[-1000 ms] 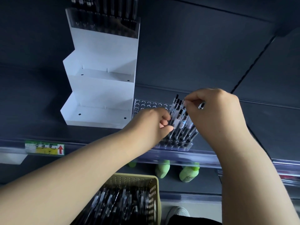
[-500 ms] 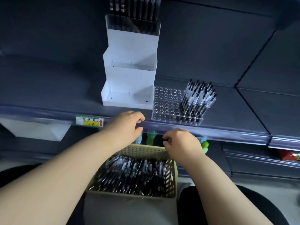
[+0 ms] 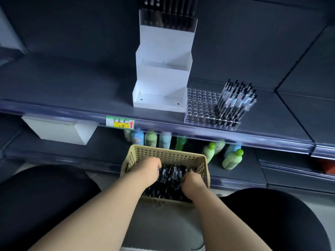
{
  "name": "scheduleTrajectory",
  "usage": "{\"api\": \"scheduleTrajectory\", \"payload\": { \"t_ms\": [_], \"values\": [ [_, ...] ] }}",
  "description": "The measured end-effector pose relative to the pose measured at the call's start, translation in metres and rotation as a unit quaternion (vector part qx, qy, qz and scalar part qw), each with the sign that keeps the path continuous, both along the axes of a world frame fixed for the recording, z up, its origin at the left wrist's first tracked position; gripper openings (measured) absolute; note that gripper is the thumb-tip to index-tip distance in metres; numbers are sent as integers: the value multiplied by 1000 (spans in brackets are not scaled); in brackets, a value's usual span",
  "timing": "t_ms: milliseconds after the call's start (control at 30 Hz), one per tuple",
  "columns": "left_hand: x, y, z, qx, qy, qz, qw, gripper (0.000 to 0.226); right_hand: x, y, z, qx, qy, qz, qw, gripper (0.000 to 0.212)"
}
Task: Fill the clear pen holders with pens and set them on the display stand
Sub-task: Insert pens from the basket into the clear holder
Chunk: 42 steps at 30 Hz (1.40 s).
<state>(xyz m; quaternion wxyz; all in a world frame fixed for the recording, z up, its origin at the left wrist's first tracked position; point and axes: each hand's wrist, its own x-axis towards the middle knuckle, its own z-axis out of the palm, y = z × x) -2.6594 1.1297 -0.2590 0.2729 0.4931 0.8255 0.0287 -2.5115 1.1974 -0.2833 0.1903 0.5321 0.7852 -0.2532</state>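
Two hands are set deep in the yellow perforated basket (image 3: 168, 154) of loose pens (image 3: 170, 176).
The left hand (image 3: 148, 169) and right hand (image 3: 193, 181) are laid on the heap, fingers curled down and hidden, so whether pens are gripped cannot be told. The pens' long axes are pointed mostly away from the person. The clear pen holder (image 3: 201, 105), filled only at its right end, is stood on the shelf (image 3: 72, 91) above, just beside the white display stand (image 3: 161, 78); the right hand is judged nearer.
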Motion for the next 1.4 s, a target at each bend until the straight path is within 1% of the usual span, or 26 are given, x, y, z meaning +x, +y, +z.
{"api": "scheduleTrajectory", "payload": {
  "t_ms": [100, 233, 333, 433, 600, 700, 767, 800, 900, 1000, 1133, 1267, 1367, 1400],
  "values": [
    [3, 3, -22, -35, -9, 33, 999, 31, -6, -1, -12, -28, 45, -62, 997, 30],
    [5, 8, -44, -79, 6, 60, 995, 29, -16, 9, -24, -35, 61, -86, 994, 31],
    [9, 12, -61, -96, 46, 48, 993, 30, -25, 17, -34, -49, 71, -114, 990, 35],
    [17, 18, -67, -110, 105, 18, 988, 33, -30, 22, -43, -55, 67, -141, 986, 33],
    [22, 28, -68, -135, 130, -2, 982, 44, -39, 28, -51, -74, 54, -180, 979, 30],
    [24, 31, -66, -153, 136, 1, 979, 40, -40, 30, -49, -90, 55, -176, 979, 31],
    [26, 31, -63, -164, 138, 2, 977, 38, -40, 28, -47, -106, 51, -169, 979, 22],
    [26, 30, -61, -170, 136, 3, 976, 37, -40, 26, -45, -119, 58, -171, 976, 15],
    [26, 28, -59, -181, 121, 24, 976, 37, -35, 22, -40, -146, 96, -189, 966, 16],
    [26, 23, -55, -170, 111, 39, 978, 37, -25, 17, -31, -153, 127, -200, 960, 15],
    [30, 15, -53, -166, 105, 37, 980, 41, -17, 11, -26, -142, 129, -175, 966, 22],
    [34, 16, -56, -170, 94, 48, 980, 44, -14, 8, -23, -109, 139, -146, 973, 16],
    [37, 19, -56, -137, 96, 54, 984, 41, -8, 9, -21, -93, 141, -140, 976, 29],
    [38, 19, -58, -121, 102, 51, 986, 38, -5, 11, -21, -94, 143, -146, 975, 29]
  ]
}}
